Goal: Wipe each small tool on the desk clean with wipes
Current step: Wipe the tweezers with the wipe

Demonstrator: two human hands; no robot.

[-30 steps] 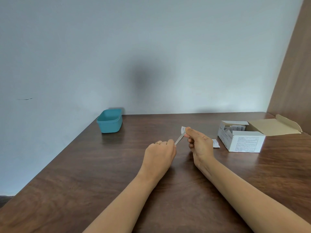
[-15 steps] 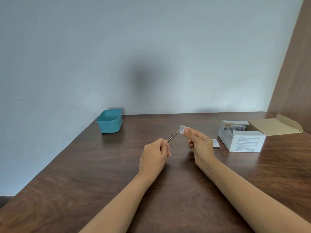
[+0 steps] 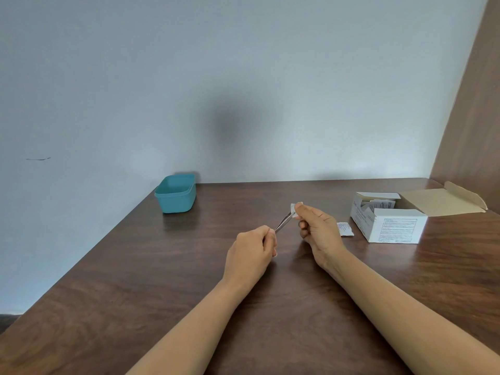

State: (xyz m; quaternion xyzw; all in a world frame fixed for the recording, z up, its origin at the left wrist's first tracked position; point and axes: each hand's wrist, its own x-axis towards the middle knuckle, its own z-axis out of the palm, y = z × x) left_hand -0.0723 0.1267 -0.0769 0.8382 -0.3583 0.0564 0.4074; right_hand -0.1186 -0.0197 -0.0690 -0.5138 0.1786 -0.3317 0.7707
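Between left fingers (image 3: 267, 234) and right fingers' (image 3: 306, 211) wipe (image 3: 292, 207), tweezers (image 3: 283, 221)

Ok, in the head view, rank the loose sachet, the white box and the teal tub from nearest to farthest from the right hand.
1. Loose sachet, flat on the desk just right of the right hand.
2. White box, open, farther right.
3. Teal tub, far left near the back edge.

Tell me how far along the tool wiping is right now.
Done: a wipe is out; a small packet lies beside the open box. In hand: the left hand holds tweezers while the right hand pinches the wipe round their far end. Left: unclear; no other tool shows on the desk, and the teal tub's bottom is hidden.
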